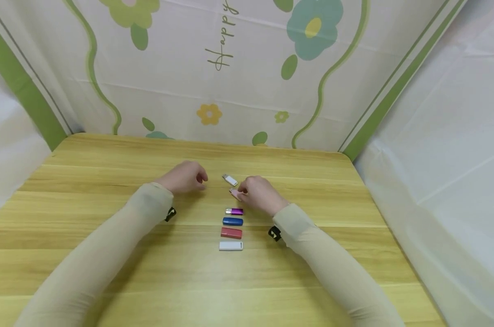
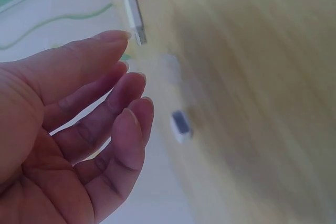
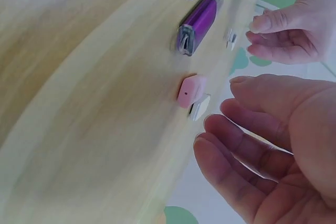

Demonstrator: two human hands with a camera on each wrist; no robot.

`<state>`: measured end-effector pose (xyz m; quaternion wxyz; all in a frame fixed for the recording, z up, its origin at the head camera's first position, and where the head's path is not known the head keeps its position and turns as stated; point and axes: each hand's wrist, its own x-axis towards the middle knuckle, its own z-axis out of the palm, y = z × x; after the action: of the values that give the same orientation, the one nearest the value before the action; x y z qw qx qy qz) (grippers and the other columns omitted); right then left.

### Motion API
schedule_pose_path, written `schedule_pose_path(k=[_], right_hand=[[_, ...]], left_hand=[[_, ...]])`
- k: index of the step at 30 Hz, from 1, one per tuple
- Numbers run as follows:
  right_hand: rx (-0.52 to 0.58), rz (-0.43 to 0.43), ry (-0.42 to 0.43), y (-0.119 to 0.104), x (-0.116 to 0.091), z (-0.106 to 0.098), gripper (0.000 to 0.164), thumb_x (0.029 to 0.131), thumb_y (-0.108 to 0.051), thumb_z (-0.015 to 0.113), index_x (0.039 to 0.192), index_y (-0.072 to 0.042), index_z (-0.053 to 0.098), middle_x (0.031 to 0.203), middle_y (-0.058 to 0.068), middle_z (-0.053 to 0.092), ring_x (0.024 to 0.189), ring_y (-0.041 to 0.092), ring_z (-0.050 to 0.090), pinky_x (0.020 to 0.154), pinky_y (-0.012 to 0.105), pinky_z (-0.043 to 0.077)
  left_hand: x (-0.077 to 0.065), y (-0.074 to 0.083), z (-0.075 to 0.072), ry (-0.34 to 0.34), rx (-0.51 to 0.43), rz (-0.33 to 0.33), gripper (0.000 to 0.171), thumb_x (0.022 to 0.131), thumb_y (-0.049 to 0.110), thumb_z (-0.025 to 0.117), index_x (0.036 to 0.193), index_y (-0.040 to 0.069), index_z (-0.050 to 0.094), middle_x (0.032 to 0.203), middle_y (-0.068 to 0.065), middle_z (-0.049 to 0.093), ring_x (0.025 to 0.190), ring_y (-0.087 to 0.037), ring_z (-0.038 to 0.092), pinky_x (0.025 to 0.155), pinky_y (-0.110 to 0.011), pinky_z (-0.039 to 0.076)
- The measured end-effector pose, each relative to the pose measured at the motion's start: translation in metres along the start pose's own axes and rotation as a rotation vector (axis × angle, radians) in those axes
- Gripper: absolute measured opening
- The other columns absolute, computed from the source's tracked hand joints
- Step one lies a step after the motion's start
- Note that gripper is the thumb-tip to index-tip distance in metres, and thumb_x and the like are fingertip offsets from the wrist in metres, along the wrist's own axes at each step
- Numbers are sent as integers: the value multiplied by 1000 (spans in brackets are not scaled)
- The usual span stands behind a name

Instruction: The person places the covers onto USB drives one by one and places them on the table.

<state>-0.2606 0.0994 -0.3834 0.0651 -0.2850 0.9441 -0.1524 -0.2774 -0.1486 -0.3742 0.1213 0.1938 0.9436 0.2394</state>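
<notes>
In the head view my left hand (image 1: 185, 176) is just above the table, fingers loosely bent around nothing. To its right lies a white USB stick (image 1: 230, 180), tilted, metal plug showing. My right hand (image 1: 262, 194) is over a pink USB stick (image 1: 235, 194) and partly hides it. The right wrist view shows a gap between those relaxed fingers and the pink stick (image 3: 191, 91). A purple USB stick (image 1: 234, 211) with a clear cap lies nearer, followed by blue (image 1: 233, 221), red (image 1: 231, 233) and white USB sticks (image 1: 231, 246) in a column.
The wooden table (image 1: 108, 254) reaches back to a white cloth (image 1: 169, 77) printed with flowers. White sheeting (image 1: 443, 136) hangs at the right. A small stick with a metal plug (image 2: 181, 123) lies beyond the left fingertips in the left wrist view.
</notes>
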Motion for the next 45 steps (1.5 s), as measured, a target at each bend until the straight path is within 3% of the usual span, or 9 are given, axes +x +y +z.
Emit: schedule_pose_path(k=[13,19,26,35,45], right_hand=[[28,76,-28,6,7,5,30,98,-35,64,87,-9,75,67,-2,60,57,12,50,55,26,44],[34,101,-45,7,13,10,28,97,-33,65,89,-7,75,69,-1,61,58,13,52,55,26,46],[-31,62,-38,7,18,14,28,98,-32,63,86,-10,75,67,-1,60,56,13,51,54,25,46],[-64,36,-42,6,17,12,30,99,-31,62,83,-10,74,66,0,59,53,11,49,52,24,44],[-80,51,-64,8,11,3,23,94,-28,68,76,-15,71,61,-3,58,51,9,48,49,24,43]], left_hand=[[11,-22,5,-44,-17,-52,26,90,19,75,109,3,72,98,-8,68,91,-25,61,87,-42,50],[13,-19,7,-38,3,-101,30,88,26,77,106,2,71,101,-10,69,92,-26,61,86,-43,50],[18,-13,13,-16,35,-135,21,86,24,79,90,6,69,87,-6,65,79,-23,55,71,-35,47],[22,-12,16,-12,43,-107,13,89,20,76,86,7,72,83,-3,66,77,-21,58,74,-36,49],[18,-2,19,-15,188,-6,12,89,14,72,82,4,72,78,-4,66,76,-22,59,79,-41,51]])
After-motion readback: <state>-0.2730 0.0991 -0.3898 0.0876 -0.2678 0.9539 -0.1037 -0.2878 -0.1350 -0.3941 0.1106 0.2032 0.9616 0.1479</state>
